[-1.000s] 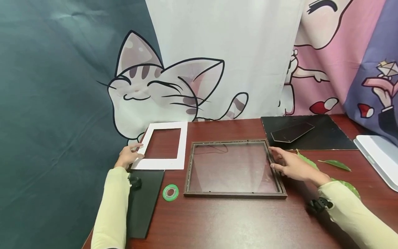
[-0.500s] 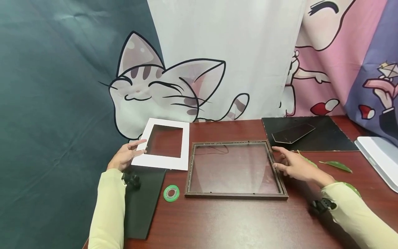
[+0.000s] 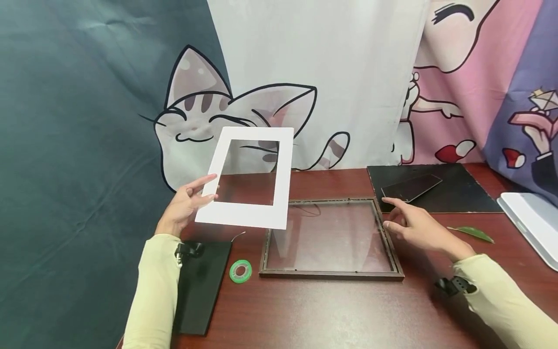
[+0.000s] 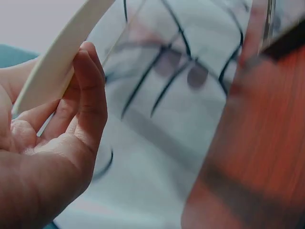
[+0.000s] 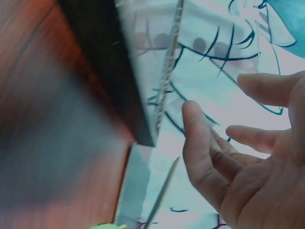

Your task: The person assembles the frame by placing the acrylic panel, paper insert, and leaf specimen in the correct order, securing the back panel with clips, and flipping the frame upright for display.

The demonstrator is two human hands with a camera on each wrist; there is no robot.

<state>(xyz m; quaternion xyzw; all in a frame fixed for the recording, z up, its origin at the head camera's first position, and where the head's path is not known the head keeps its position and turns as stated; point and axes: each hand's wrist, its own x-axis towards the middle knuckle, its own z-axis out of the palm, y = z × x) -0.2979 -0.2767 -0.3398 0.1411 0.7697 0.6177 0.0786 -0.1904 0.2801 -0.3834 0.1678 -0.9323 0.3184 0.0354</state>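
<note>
In the head view my left hand [image 3: 183, 206] pinches the left edge of a white picture mat [image 3: 283, 179] with a rectangular window, lifted off the table. The left wrist view shows the mat [image 4: 57, 57] edge-on between thumb and fingers. Below and to the right lies a dark picture frame [image 3: 331, 275] with a clear pane [image 3: 331, 237] in it, partly covered by the mat's corner. My right hand [image 3: 418, 228] hovers by the frame's right side, fingers loosely bent, holding nothing. The right wrist view has that hand [image 5: 238, 162] apart from the frame [image 5: 109, 62].
A green tape roll [image 3: 240, 271] lies left of the frame, beside a black board [image 3: 202, 291]. At the back right, a dark angular piece [image 3: 411, 188] lies on a black panel [image 3: 466, 194]. Nearby are a green leaf [image 3: 472, 233] and a white tray-like object [image 3: 529, 228].
My left hand has raised the white mat from the table and carried it right, over the frame's left corner. The right hand has shifted slightly away from the frame's edge.
</note>
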